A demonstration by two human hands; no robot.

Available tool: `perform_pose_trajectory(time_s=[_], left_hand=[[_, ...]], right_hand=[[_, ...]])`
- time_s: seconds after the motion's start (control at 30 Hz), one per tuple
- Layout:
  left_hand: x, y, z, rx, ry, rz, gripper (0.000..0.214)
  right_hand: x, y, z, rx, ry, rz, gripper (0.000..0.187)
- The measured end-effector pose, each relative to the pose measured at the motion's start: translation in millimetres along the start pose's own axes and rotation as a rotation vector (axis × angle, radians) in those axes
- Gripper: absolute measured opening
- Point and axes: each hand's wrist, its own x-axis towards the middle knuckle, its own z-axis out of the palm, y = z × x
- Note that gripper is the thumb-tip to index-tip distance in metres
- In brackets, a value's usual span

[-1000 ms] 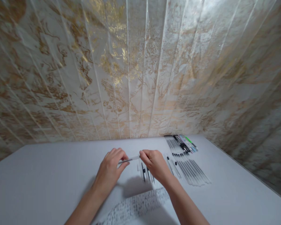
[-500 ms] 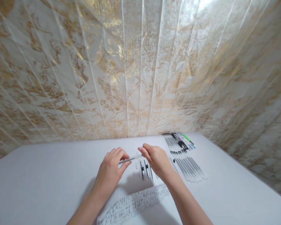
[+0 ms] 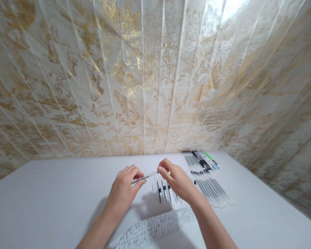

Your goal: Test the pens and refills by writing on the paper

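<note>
Clear-barrelled pen (image 3: 152, 174) held aloft beyond handwritten sheet (image 3: 155, 228); left hand (image 3: 125, 185) pinches one end, right hand (image 3: 177, 180) the other. Seemingly working the right end; next move calls for steady, in-line grip.

The pen (image 3: 149, 175) spans from the left fingers (image 3: 140, 186) to the right fingers (image 3: 163, 169), above the table (image 3: 54, 200). The paper (image 3: 158, 226) lies nearest the person, between the forearms, with the pen parts (image 3: 164, 187) just behind it. To their right lies the pen row (image 3: 213, 191), then, farther back, the caps (image 3: 200, 172) and rear pens (image 3: 202, 162); the wall (image 3: 124, 103) stands behind the table.
</note>
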Motion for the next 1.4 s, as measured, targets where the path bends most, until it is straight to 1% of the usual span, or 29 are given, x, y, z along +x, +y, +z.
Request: perform_pose_trajectory(time_s=[0.07,0.1,0.2,0.27,0.3,0.4,0.43,0.47,0.6,0.67,0.73,0.8,0.93,1.03,1.1,1.13,1.2,1.27,1.3,1.33,1.4], left_hand=[[0,-2,0.6,0.01,-0.004,0.001,0.017],[-1,-2,1.0,0.018,-0.007,0.003,0.017],[-2,-3,2.0,0.039,-0.018,0.006,0.017],[-2,-2,1.8,0.045,-0.023,0.002,0.017],[-2,-1,1.6,0.045,-0.024,-0.003,0.018],[0,-1,1.4,0.046,-0.027,-0.01,0.018],[0,-1,1.5,0.047,-0.029,-0.01,0.018],[1,-1,1.6,0.048,-0.028,-0.008,0.018],[0,-1,1.1,0.047,-0.018,-0.008,0.018],[-1,-1,0.5,0.041,-0.013,-0.016,0.019],[-1,-1,0.1,0.038,-0.011,-0.016,0.02],[-1,0,0.3,0.05,-0.011,-0.001,0.02],[-1,1,0.9,0.142,0.035,0.082,0.021],[-2,3,-0.3,0.193,0.087,0.145,0.021],[-2,5,-2.2,0.175,0.11,0.147,0.02],[-3,7,-3.3,0.148,0.115,0.133,0.019],[-2,11,-5.2,0.07,0.115,0.095,0.016],[-2,17,-5.4,0.004,0.099,0.074,0.014],[-2,19,-4.3,-0.014,0.089,0.067,0.015],[-2,21,-2.1,-0.026,0.076,0.052,0.014],[-2,20,6.0,-0.036,0.041,-0.005,0.006]], right_hand=[[-1,0,0,0.053,-0.02,-0.024,0.026],[-1,0,1,0.062,-0.027,-0.014,0.025],[1,2,5,0.048,-0.036,0.049,0.045],[2,3,4,0.059,-0.03,0.053,0.051],[1,3,3,0.072,-0.026,0.043,0.048],[1,3,1,0.097,-0.018,-0.011,0.025],[1,3,1,0.092,-0.017,-0.014,0.021],[1,2,3,0.083,-0.016,-0.006,0.021],[2,2,7,0.061,-0.005,0.054,0.036],[1,1,5,0.078,-0.003,0.035,0.033],[0,0,5,0.107,-0.003,0.007,0.027],[0,0,7,0.128,0.004,0.013,0.025],[3,2,17,0.154,0.035,0.096,0.043],[4,4,19,0.229,0.028,0.122,0.055],[2,3,15,0.28,0.023,0.115,0.059],[1,1,12,0.309,0.019,0.099,0.057],[-2,-4,9,0.405,-0.014,0.029,0.045],[-3,-10,8,0.524,-0.097,-0.063,0.033],[-2,-13,9,0.578,-0.136,-0.089,0.031],[0,-15,10,0.617,-0.156,-0.091,0.03],[6,-14,9,0.647,-0.124,-0.031,0.035]])
